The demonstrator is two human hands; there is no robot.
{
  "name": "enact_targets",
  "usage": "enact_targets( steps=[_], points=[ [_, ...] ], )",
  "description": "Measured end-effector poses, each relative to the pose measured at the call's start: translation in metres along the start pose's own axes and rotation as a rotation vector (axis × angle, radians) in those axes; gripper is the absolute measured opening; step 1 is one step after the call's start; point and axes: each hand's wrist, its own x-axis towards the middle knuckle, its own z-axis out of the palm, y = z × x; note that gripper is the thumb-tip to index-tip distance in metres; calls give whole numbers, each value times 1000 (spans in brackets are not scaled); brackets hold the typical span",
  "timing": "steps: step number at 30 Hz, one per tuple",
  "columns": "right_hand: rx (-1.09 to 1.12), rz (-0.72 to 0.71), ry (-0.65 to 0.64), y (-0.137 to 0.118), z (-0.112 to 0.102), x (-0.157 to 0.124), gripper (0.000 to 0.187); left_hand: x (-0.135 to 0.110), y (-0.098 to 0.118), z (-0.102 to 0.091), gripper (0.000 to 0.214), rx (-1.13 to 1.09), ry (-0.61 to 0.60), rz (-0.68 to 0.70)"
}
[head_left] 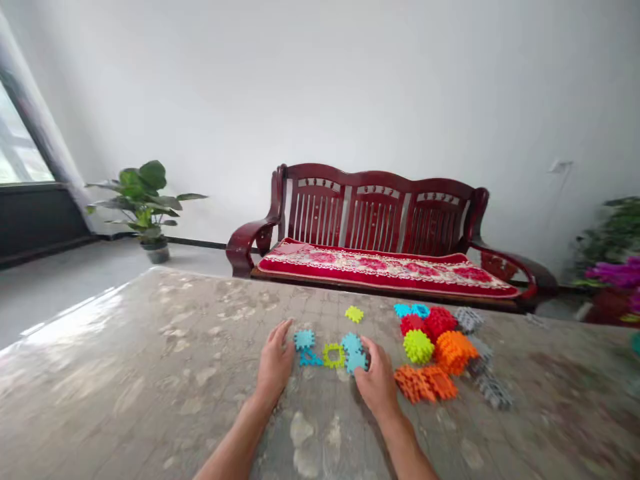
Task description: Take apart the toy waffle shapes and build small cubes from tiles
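**Hands Among Toothed Plastic Pieces**

Head view: the left hand (274, 363) lies flat on the surface (150, 373), fingers straight, holding nothing, with a small blue piece (304, 340) at its 2 o'clock. The right hand (377, 383) covers a larger blue piece (353, 347); I cannot tell whether its fingers are clamped. A colourful pile (435, 347) lies at its 3 o'clock.

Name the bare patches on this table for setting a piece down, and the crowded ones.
Free: the stretch of table left of the left hand, the near edge below both hands, and the far right beyond the grey pieces. Crowded: between the hands, with blue pieces, and right of the right hand, at the colourful pile.
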Motion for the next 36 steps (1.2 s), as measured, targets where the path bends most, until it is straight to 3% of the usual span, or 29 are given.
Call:
enact_targets(
  steps=[6, 13, 18, 21, 24, 29, 36],
  points=[
    [-115, -66, -109, -4, -10, 0, 70, -2, 1, 0, 41, 25, 15, 28],
    [-302, -54, -212, -17, -27, 3, 55, -2, 6, -2, 34, 39, -27, 14],
    [-234, 43, -223, -14, -35, 9, 50, -3, 11, -4, 33, 34, -31, 2],
    [-209, 22, -198, -17, -37, 9, 48, -3, 14, -5, 33, 31, -51, -6],
    [-201, 16, -251, -28, -37, 5, 40, -3, 15, -5, 33, 30, -56, -9],
    [-162, -68, -434, -47, -42, -2, 62, -3, 15, -6, 32, 50, -65, 1],
    [-196, -121, -594, -53, -54, -3, 83, -3, 17, -6, 29, 93, -71, 7]
  ],
)
